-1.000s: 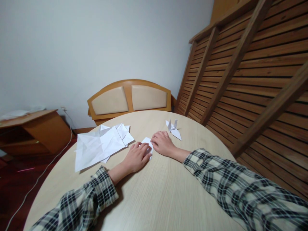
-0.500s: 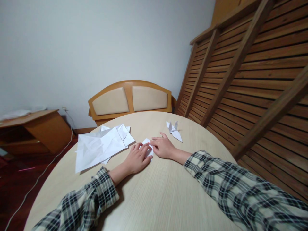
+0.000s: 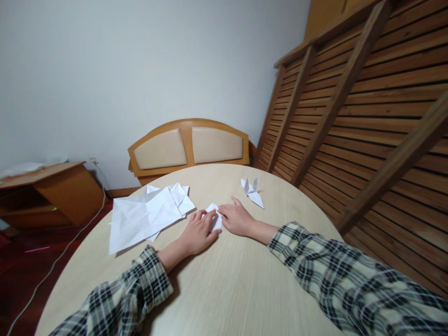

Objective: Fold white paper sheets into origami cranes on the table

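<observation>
A small piece of folded white paper [image 3: 216, 223] lies on the round table [image 3: 238, 289], partly covered by my fingers. My left hand [image 3: 200, 233] holds it down from the left, its thumb near the lower edge and its fingers bent over the upper part. From the right, my right hand [image 3: 238, 218] has its fingertips closed on the paper's upper right edge; the exact grip is hidden. Just beyond my right hand stands a folded paper crane [image 3: 251, 190]. Creased white paper sheets [image 3: 140, 217] lie in a loose pile to the left of my left hand.
A wooden headboard [image 3: 189, 147] with two beige panels stands behind the table. Slatted wood [image 3: 350, 121] leans along the right side. On the left are a brown desk [image 3: 70, 196] and a white cable [image 3: 59, 259] trailing over the dark floor.
Both hands stay at the folded paper, with only slight finger movement. My right hand has shifted a little, and more of the paper shows between the hands. The view has tilted slightly.
</observation>
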Available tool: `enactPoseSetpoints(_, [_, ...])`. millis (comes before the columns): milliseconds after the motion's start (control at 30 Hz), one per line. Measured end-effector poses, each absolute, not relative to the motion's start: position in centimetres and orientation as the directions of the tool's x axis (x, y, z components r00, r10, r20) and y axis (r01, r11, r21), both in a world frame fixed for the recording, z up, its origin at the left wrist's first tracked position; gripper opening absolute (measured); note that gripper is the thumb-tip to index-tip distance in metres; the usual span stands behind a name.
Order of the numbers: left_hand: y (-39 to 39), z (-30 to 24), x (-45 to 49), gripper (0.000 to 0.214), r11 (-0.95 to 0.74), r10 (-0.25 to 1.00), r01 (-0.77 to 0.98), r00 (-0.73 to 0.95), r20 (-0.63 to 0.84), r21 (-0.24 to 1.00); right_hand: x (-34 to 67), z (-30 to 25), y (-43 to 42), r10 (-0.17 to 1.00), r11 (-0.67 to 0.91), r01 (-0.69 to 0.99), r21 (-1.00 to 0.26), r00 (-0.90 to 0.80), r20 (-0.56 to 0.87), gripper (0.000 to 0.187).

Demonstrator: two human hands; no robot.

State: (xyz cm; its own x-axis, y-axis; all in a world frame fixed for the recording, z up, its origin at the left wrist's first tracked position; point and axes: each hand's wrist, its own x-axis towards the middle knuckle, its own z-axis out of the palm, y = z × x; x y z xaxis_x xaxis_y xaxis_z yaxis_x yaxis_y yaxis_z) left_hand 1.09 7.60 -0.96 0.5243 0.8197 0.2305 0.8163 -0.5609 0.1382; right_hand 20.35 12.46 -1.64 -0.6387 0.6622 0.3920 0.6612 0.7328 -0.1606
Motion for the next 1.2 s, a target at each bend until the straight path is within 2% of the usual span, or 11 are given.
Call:
enactPoseSetpoints(200, [7.7, -1.1, 1.0, 0.053, -0.552, 0.825, 0.822, 0.515, 0.234, 0.138, 20.1, -1.3, 11.3, 0.748, 0.619, 0.781, -0.090, -0.550, 0.370, 0.029])
enactPoseSetpoints(500, [7.7, -1.3, 1.0, 0.055, -0.531, 0.840, 0.828, 0.486, 0.242, 0.181, 20.0, -0.9, 10.9, 0.780, 0.566, 0.822, -0.062, -0.510, 0.362, 0.030])
enactPoseSetpoints(600, [7.8, -1.4, 0.9, 0.057, -0.527, 0.840, 0.822, 0.464, 0.283, 0.215, 20.0, -1.0, 11.0, 0.750, 0.593, 0.804, -0.045, -0.532, 0.392, 0.032])
enactPoseSetpoints(733, [8.1, -1.6, 0.8, 0.054, -0.530, 0.833, 0.813, 0.445, 0.329, 0.242, 19.7, -1.2, 11.1, 0.649, 0.704, 0.710, -0.009, -0.638, 0.415, 0.032])
enactPoseSetpoints(867, [8.3, -1.8, 0.7, 0.043, -0.550, 0.814, 0.801, 0.451, 0.365, 0.236, 19.2, -1.5, 11.0, 0.692, 0.691, 0.716, -0.095, -0.618, 0.373, 0.030])
enactPoseSetpoints(1033, [8.6, -1.9, 0.3, 0.026, -0.523, 0.830, 0.769, 0.359, 0.428, 0.367, 19.3, -1.4, 11.0, 0.738, 0.653, 0.739, -0.165, -0.573, 0.357, 0.026])
enactPoseSetpoints(1200, [9.0, -2.5, -0.4, 0.046, -0.517, 0.809, 0.789, 0.324, 0.490, 0.331, 19.8, -1.5, 11.1, 0.746, 0.647, 0.738, -0.193, -0.562, 0.357, 0.028])
